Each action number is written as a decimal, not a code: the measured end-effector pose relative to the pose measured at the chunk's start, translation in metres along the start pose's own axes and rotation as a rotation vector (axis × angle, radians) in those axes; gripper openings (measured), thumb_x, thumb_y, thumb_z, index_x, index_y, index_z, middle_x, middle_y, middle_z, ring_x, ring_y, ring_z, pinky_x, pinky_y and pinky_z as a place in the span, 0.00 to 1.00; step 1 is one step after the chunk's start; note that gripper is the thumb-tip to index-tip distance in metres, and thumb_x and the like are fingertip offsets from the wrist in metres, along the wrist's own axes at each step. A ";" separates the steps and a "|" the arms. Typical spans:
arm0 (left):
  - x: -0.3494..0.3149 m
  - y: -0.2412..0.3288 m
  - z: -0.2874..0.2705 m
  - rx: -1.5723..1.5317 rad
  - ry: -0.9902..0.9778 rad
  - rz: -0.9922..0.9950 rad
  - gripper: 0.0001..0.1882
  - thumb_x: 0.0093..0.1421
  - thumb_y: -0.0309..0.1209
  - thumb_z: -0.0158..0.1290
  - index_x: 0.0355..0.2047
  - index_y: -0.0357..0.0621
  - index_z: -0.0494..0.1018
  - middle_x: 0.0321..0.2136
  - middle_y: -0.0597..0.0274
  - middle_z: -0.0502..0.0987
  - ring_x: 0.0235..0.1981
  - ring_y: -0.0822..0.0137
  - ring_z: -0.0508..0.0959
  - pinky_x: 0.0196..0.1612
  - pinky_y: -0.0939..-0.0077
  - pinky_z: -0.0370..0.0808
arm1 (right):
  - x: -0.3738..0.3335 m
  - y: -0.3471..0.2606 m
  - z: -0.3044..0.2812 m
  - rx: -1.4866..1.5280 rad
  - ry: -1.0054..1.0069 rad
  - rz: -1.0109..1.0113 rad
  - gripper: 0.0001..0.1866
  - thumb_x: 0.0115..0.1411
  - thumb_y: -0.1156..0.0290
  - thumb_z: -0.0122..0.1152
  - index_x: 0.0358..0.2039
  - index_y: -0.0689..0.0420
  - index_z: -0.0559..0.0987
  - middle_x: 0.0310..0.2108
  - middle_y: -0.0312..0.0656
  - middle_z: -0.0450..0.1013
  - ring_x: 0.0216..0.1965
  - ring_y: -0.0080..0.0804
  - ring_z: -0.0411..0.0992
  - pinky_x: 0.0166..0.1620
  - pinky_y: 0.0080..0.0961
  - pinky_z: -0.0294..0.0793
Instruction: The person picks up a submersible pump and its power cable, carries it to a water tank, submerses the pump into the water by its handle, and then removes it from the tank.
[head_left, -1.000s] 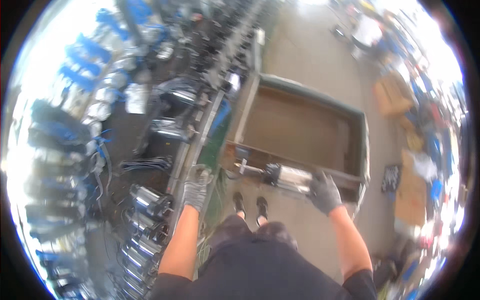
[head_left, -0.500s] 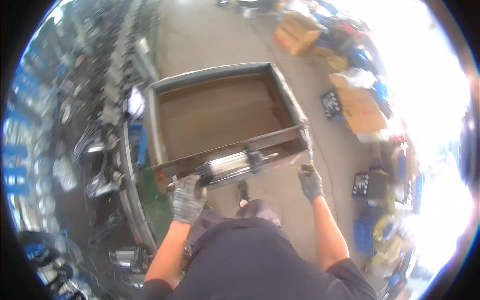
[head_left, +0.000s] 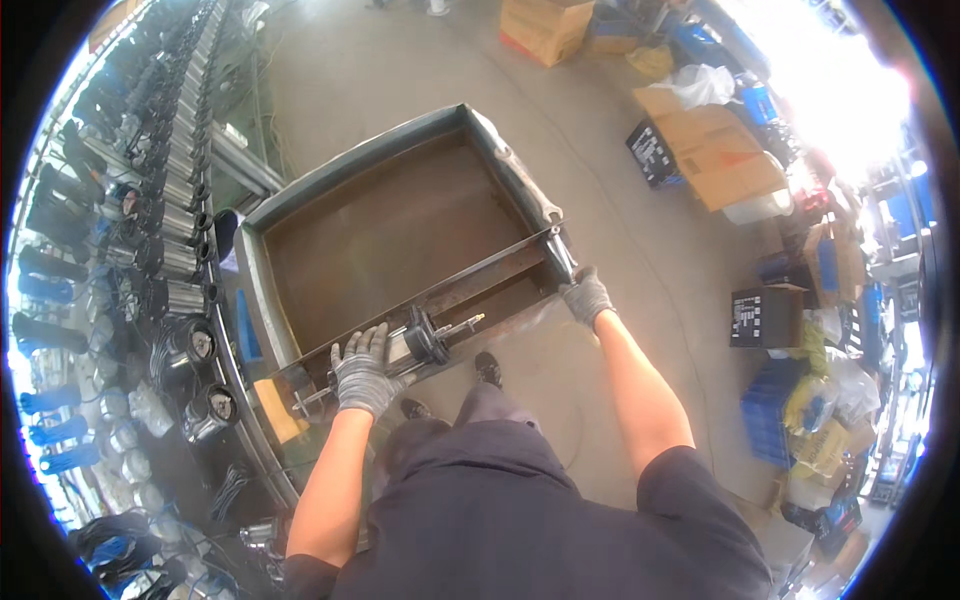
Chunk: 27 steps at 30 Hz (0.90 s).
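My left hand (head_left: 366, 375), in a grey glove, lies over a cylindrical motor-like unit (head_left: 400, 350) with a black flanged end (head_left: 428, 338) and a brass-tipped shaft. Its fingers are spread across the body, thumb toward me. The unit rests at the near side of a big metal tray (head_left: 265, 290), by a rusty crossbar. At the tray's near right corner my gloved right hand (head_left: 588, 297) is closed around the lower end of a slim silvery tool (head_left: 562, 252); its exact kind is partly hidden. A wrench (head_left: 530, 186) lies along the right rim, just beyond.
Left of the tray runs a rack with rows of metal cylinders (head_left: 180, 220). A yellowish block (head_left: 278, 408) sits by the near left corner. Cardboard boxes (head_left: 715, 150), a black carton (head_left: 766, 316) and a blue crate (head_left: 770, 405) stand on the right. A thin cable crosses the floor.
My left hand has moved from the unit's left end onto its body, fingers now spread. My right hand has come up against the tray corner. The view has turned, and the picture is sharper.
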<state>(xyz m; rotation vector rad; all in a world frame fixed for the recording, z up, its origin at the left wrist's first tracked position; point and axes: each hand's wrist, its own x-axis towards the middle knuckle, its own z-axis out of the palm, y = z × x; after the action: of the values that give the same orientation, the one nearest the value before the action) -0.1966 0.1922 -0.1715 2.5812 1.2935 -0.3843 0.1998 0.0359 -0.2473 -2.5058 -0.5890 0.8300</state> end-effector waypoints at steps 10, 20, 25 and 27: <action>0.011 0.018 0.003 0.013 0.098 -0.030 0.57 0.36 0.66 0.70 0.65 0.56 0.65 0.59 0.67 0.73 0.61 0.60 0.71 0.71 0.45 0.50 | 0.027 -0.070 0.009 0.244 0.202 -0.153 0.25 0.66 0.62 0.63 0.59 0.54 0.66 0.41 0.48 0.78 0.40 0.38 0.77 0.46 0.36 0.77; 0.013 0.011 0.012 0.038 0.127 0.004 0.57 0.36 0.69 0.67 0.63 0.52 0.69 0.58 0.65 0.75 0.60 0.61 0.72 0.71 0.48 0.53 | -0.059 -0.079 0.049 0.579 -0.478 -0.178 0.08 0.66 0.69 0.51 0.37 0.59 0.76 0.27 0.35 0.72 0.30 0.25 0.70 0.37 0.24 0.73; 0.013 0.008 0.015 0.050 0.143 0.004 0.55 0.37 0.69 0.67 0.62 0.52 0.70 0.58 0.65 0.76 0.60 0.63 0.73 0.71 0.50 0.53 | -0.059 -0.083 0.070 0.788 -0.578 -0.094 0.11 0.64 0.71 0.44 0.33 0.56 0.77 0.19 0.33 0.67 0.15 0.19 0.61 0.16 0.18 0.59; 0.013 0.005 0.019 0.049 0.162 0.015 0.55 0.36 0.68 0.67 0.62 0.52 0.70 0.58 0.66 0.75 0.59 0.63 0.73 0.70 0.51 0.54 | -0.058 -0.088 0.068 0.809 -0.623 -0.021 0.13 0.63 0.69 0.44 0.30 0.58 0.78 0.21 0.33 0.69 0.20 0.20 0.66 0.23 0.21 0.65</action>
<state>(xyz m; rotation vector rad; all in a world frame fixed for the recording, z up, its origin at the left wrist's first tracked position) -0.1875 0.1936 -0.1931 2.7098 1.3314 -0.2112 0.0924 0.0961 -0.2248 -1.4976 -0.3495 1.4921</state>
